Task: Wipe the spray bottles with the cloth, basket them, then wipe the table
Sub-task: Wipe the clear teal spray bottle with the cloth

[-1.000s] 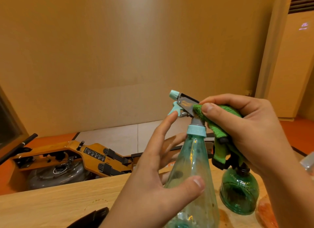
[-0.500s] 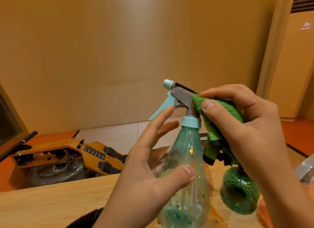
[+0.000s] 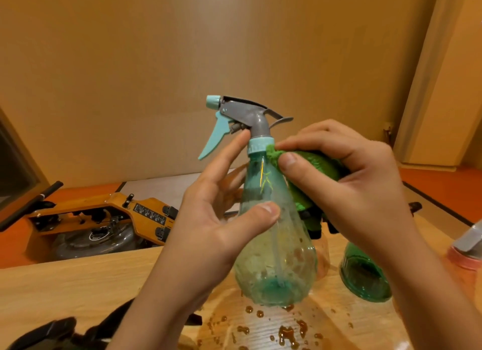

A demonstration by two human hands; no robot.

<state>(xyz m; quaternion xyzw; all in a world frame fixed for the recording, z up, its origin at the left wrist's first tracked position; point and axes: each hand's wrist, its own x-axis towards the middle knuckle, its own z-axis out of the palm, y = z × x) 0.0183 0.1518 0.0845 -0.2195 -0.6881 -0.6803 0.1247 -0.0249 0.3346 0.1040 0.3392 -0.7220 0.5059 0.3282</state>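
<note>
one spray bottle (image 3: 283,258) gripped by left hand (image 3: 208,234); right hand (image 3: 365,190) pinches cloth (image 3: 313,163); machine label (image 3: 150,215) unreadable.

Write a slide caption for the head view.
Left hand holds a teal spray bottle; right hand presses a green cloth below its collar, above the droplet-spattered wooden table.

Left hand (image 3: 208,234) holding spray bottle (image 3: 273,266), right hand (image 3: 365,193) pinching cloth (image 3: 313,164)
</note>
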